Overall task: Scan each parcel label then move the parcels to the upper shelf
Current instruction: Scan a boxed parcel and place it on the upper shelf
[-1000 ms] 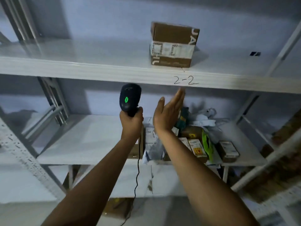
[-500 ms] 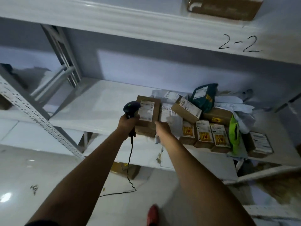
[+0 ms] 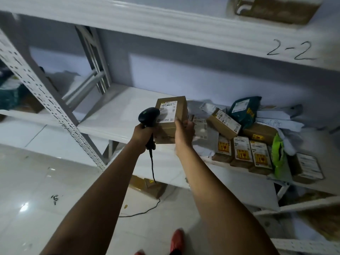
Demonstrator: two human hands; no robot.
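Holding a brown box (image 3: 172,122) up before the lower shelf (image 3: 114,116), the right hand (image 3: 184,133) is curling its grip round the box's right edge, label facing the camera. The left hand (image 3: 142,134) is wrapping its grip round a black scanner (image 3: 148,116) at the box's nine o'clock, seemingly touching it. Other parcels (image 3: 242,151) are lying at three o'clock; a second box (image 3: 276,10) is sitting on the upper shelf (image 3: 165,24) at one o'clock.

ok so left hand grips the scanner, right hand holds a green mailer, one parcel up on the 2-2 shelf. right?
Not quite. In the head view the right hand holds a brown cardboard box with a white label, not a green mailer. The left hand does grip the scanner, and one parcel sits on the 2-2 shelf.
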